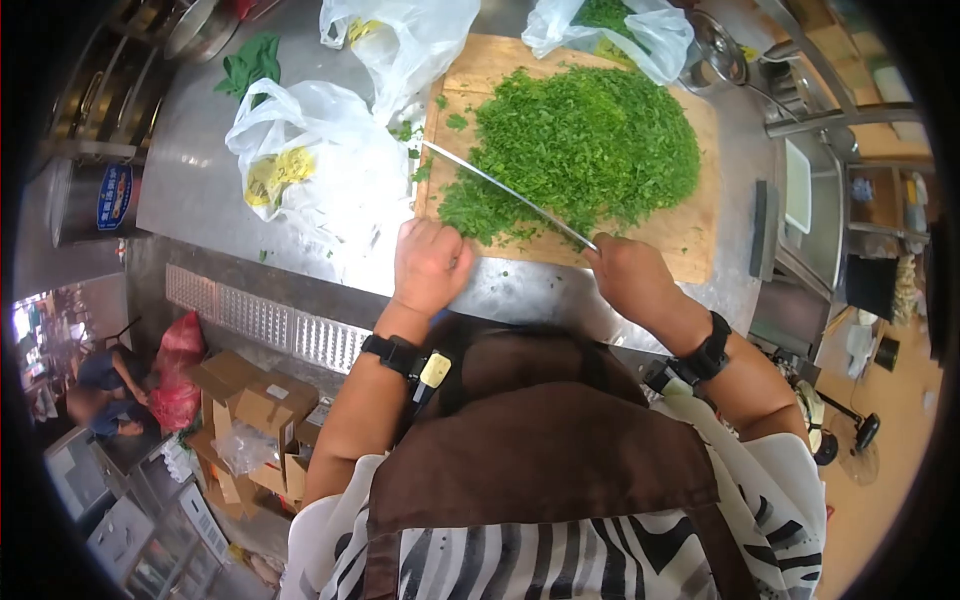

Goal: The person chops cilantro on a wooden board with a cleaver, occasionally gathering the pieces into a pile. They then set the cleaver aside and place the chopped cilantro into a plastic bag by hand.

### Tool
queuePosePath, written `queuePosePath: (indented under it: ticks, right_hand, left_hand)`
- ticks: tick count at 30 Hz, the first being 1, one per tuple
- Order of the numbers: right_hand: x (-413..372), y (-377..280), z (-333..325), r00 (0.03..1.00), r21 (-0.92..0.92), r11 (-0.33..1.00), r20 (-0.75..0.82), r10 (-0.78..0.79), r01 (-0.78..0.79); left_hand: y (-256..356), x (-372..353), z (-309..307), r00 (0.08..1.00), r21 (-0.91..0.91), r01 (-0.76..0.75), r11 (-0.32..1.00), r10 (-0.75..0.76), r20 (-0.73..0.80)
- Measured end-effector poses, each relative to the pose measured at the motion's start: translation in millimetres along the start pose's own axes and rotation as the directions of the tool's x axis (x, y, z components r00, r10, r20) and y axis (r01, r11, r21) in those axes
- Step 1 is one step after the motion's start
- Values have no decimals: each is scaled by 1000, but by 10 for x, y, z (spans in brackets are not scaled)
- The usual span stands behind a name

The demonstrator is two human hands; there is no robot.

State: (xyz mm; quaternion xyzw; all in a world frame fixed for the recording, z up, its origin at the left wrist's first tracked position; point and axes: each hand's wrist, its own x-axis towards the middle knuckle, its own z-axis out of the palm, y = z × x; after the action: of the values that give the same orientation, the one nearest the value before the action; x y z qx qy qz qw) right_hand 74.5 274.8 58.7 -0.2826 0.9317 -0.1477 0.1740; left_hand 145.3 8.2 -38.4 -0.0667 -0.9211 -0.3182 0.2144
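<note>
A large heap of chopped green herbs (590, 145) covers much of the wooden cutting board (700, 235). My right hand (625, 270) is closed on the handle end of a knife (510, 190), whose blade points up and left across the heap's lower left part. My left hand (433, 262) is curled at the board's lower left corner, by the table edge; its palm side is hidden, and I cannot make out anything in it. Left of the board lies a white plastic bag (290, 140) with a yellow label. Small leaf bits lie around the board's left edge.
More plastic bags (400, 45) sit beyond the board, one (655, 40) holding greens. Dark green leaves (250, 65) lie at the back left, metal ladles (720, 50) at the back right. Boxes (265, 410) and another person (105, 385) are at lower left.
</note>
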Motion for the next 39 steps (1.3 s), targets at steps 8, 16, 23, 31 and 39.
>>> queuePosePath:
  ticks: [8, 16, 23, 31, 39]
  right_hand:
    - [78, -35, -7, 1000, -44, 999, -5, 12, -12]
    - [89, -22, -52, 999, -60, 998, -42, 0, -3]
    - [-129, -311, -129, 996, 94, 992, 4, -85, 84]
    - [-68, -296, 87, 986, 23, 990, 90, -142, 141]
    - [-10, -242, 0, 999, 11, 999, 24, -48, 48]
  left_hand:
    - [-15, 41, -20, 1000, -33, 3, 999, -3, -13]
    - [-80, -3, -56, 997, -92, -43, 995, 49, 60]
    - [-145, -107, -130, 996, -99, -55, 994, 62, 68]
    - [-155, -201, -157, 992, -115, -55, 992, 68, 108]
    - [-132, 4, -29, 994, -69, -96, 993, 100, 49]
